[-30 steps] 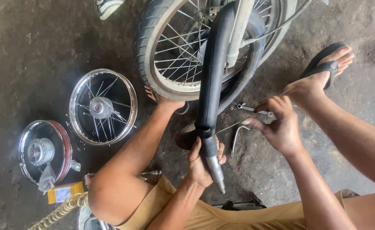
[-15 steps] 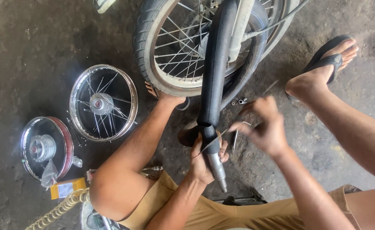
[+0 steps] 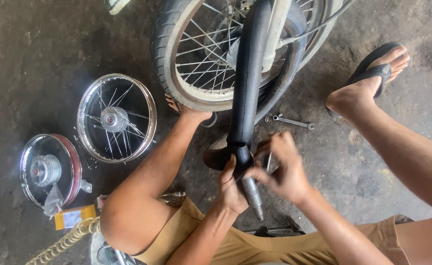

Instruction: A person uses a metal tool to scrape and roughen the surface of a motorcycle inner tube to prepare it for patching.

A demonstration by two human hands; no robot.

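I sit on a concrete floor before a spoked motorcycle wheel (image 3: 196, 54) with its tyre on. A black inner tube (image 3: 248, 83) hangs down from the wheel toward me. My left hand (image 3: 230, 189) grips the tube's lower end, where a silvery metal nozzle (image 3: 252, 194) is attached. My right hand (image 3: 282, 169) is closed around the tube beside the left one, fingers pinched on the same fitting and on a thin metal tool. A small wrench (image 3: 293, 121) lies on the floor beyond my right hand.
Two bare chrome spoked rims (image 3: 116, 118) (image 3: 47, 169) lie on the floor at left, with a small orange box (image 3: 74, 217) and a coiled yellow hose (image 3: 64, 243) near my left knee. My sandalled right foot (image 3: 368, 81) rests at right.
My right hand has left the wrench on the floor and come in to the tube's end, beside my left hand. The left hand stays on the tube.
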